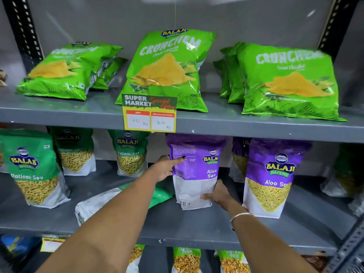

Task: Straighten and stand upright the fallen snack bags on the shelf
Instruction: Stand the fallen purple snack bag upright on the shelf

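Both hands hold a purple Aloo Sev bag point(192, 174) upright on the middle shelf point(197, 227), its back panel facing me. My left hand point(167, 167) grips its upper left edge; my right hand point(216, 194) clasps its lower right corner. Directly behind it stands another purple Aloo Sev bag point(213, 164). A green Ratlami Sev bag point(94, 205) lies flat on its side under my left forearm. On the top shelf, a green Crunchem bag point(63, 71) at the left has fallen back, while the middle Crunchem bag point(165, 71) leans upright.
Upright Ratlami Sev bags point(33, 168) stand at the left, and an upright Aloo Sev bag point(271, 178) at the right. More Crunchem bags point(287, 81) lean at the top right. A yellow price tag point(150, 115) hangs from the upper shelf edge. Snack bags point(187, 261) fill the shelf below.
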Demonstrator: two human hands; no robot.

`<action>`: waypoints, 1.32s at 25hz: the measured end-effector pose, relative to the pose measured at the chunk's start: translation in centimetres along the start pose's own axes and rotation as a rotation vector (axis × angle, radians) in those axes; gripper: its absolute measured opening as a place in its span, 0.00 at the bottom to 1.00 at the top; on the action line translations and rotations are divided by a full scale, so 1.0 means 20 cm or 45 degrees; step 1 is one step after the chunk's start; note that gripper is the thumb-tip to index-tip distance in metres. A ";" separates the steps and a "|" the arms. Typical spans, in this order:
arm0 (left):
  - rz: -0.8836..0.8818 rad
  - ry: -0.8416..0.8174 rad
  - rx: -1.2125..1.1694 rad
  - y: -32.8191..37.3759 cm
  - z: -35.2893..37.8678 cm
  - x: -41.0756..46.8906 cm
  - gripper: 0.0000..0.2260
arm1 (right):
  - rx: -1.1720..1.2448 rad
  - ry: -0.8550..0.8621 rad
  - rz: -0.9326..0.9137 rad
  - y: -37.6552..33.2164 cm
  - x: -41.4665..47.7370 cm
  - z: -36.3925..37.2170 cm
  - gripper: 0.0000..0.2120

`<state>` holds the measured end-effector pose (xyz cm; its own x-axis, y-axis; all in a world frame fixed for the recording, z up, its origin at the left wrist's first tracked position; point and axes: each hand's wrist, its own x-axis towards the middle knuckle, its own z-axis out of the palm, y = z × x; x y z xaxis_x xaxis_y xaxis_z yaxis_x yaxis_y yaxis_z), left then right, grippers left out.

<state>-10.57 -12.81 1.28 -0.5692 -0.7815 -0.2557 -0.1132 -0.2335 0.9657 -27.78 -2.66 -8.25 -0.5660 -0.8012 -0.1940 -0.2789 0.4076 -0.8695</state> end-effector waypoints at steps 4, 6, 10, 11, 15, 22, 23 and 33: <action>-0.014 -0.107 0.035 -0.13 -0.02 0.07 0.04 | -0.038 0.166 -0.003 0.02 -0.07 0.04 0.31; -0.112 -0.192 0.240 -0.19 -0.05 0.08 0.05 | -0.030 0.205 0.014 0.04 -0.05 0.05 0.32; -0.218 -0.233 0.496 -0.28 -0.08 0.08 0.17 | 0.097 0.152 0.104 0.05 -0.02 0.05 0.29; -0.228 -0.229 0.506 -0.29 -0.09 0.09 0.18 | 0.105 0.141 0.109 0.06 -0.02 0.04 0.26; -0.271 -0.242 0.540 -0.30 -0.08 0.10 0.12 | 0.096 -0.084 0.075 0.06 0.00 0.00 0.16; -0.059 -0.085 0.456 -0.38 0.04 0.16 0.37 | 0.105 -0.564 0.139 0.04 -0.02 -0.06 0.44; -0.040 -0.098 0.449 -0.39 0.07 0.16 0.42 | 0.077 -0.556 0.100 0.04 -0.01 -0.03 0.47; -0.091 0.038 0.645 -0.34 0.05 0.10 0.29 | 0.166 -0.401 -0.162 0.07 0.03 -0.17 0.42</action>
<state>-11.74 -12.32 -5.72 -0.5231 -0.7916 -0.3159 -0.5356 0.0170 0.8443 -31.08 -1.12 -8.03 -0.2605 -0.9459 -0.1933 -0.2192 0.2529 -0.9423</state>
